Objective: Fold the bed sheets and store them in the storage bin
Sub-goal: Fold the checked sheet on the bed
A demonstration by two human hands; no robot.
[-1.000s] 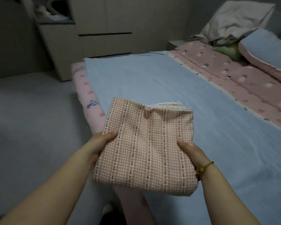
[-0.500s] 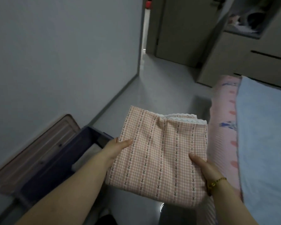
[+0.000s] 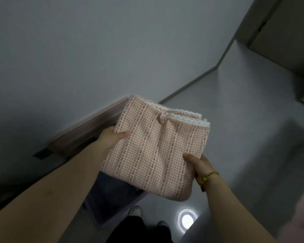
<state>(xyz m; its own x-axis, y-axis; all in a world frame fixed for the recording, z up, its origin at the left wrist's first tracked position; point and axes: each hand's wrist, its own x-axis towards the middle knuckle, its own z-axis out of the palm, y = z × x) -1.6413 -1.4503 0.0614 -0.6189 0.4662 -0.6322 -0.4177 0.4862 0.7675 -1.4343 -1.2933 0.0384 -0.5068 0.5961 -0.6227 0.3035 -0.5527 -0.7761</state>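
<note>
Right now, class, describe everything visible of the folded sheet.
The folded sheet is a thick square of pink gingham cloth with white stripes of dark crosses and white lace trim along its far edge. It is held partly over the dark bin; the left hand grips its left edge, the right hand its right edge.

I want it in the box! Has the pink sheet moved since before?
Yes. Judged against the bin, the sheet has gone left: before it was to the bin's right, now it is held over it.
</note>
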